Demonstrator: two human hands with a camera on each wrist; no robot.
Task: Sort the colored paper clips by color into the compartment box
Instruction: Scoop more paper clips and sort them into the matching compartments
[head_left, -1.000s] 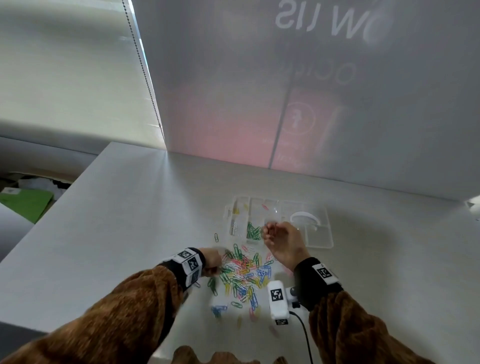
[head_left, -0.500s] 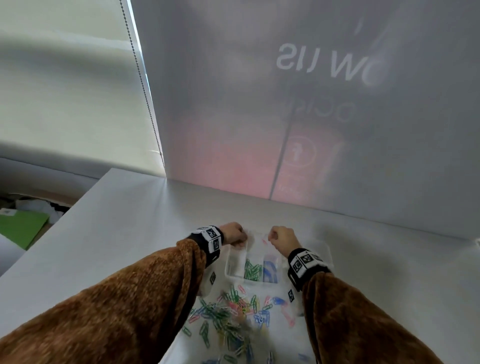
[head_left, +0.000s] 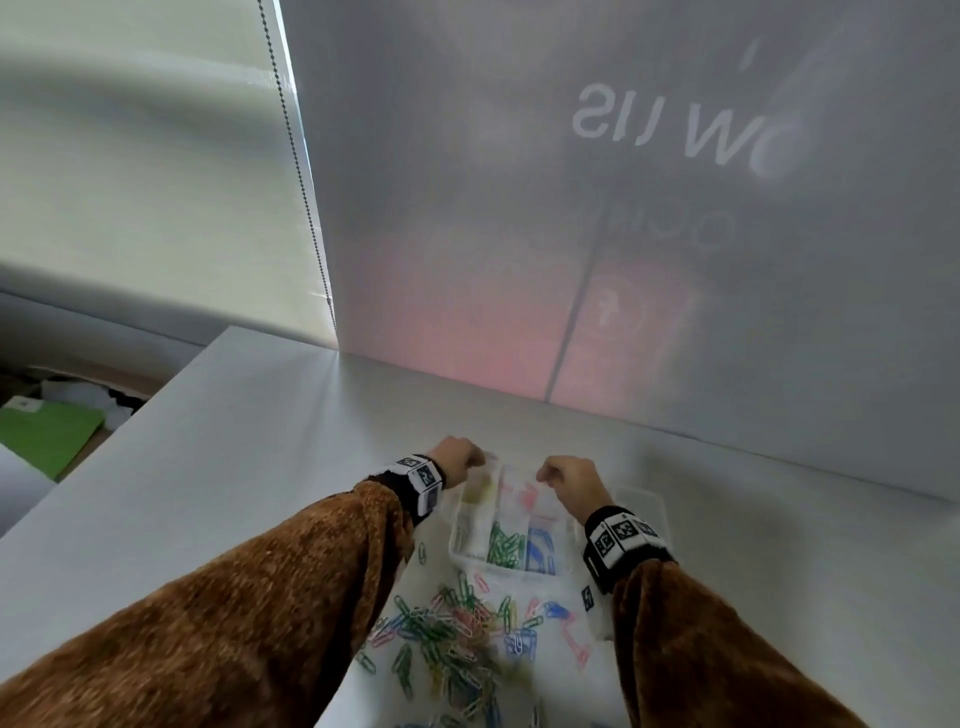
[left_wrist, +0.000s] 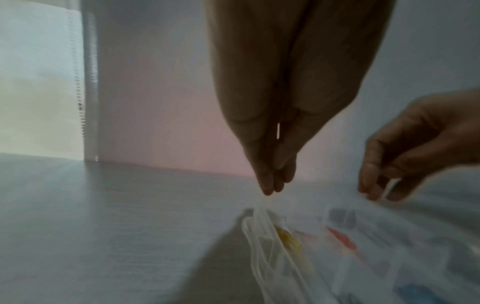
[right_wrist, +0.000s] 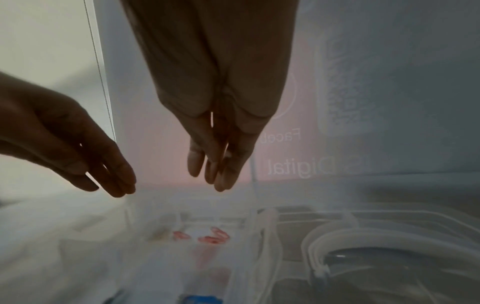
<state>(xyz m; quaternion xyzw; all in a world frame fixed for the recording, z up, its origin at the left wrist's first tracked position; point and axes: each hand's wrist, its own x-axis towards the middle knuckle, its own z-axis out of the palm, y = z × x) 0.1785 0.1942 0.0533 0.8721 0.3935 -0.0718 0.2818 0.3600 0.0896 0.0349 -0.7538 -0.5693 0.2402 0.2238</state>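
Both hands, left (head_left: 457, 460) and right (head_left: 569, 480), hover over the clear plastic compartment box (head_left: 506, 519), fingertips pinched together; whether they hold clips, I cannot tell

white table (head_left: 218, 467), box (head_left: 652, 501), clips (head_left: 457, 639)

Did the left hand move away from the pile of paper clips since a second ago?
Yes. The left hand went from the loose pile of paper clips forward to the far end of the compartment box.
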